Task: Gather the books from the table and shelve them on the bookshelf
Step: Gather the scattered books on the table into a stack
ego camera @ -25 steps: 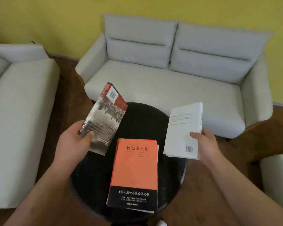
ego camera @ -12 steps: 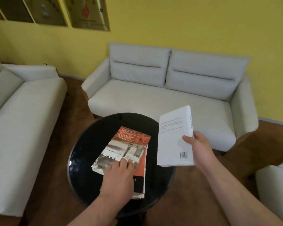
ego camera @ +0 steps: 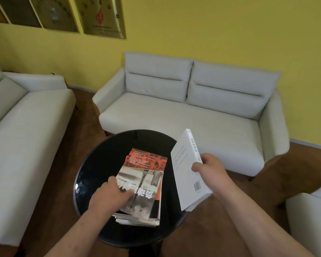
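Left hand risk: your left hand lies on the near left part of the grey-and-red book, with the thumb on the cover. You cannot tell whether the fingers curl under the edge. If you lift from that one side, the stack will likely fan apart and drop.
Stack risk: that book sits askew on the orange book, and both lie on the glossy black counter. A sideways push could slide them toward the near rim.
White book risk: your right hand holds the white book by its spine side only, fingers closed on it, in the air above the counter's right edge. With that one-sided hold, the free pages may splay or the book may twist out.
Stack axis: the long axis runs near to far, with the far end leaning slightly right. The red band is at the far end.
White book axis: the long axis runs near to far and the book is tilted up on edge. The spine is to the right, the barcode end is near, and the cover faces left.
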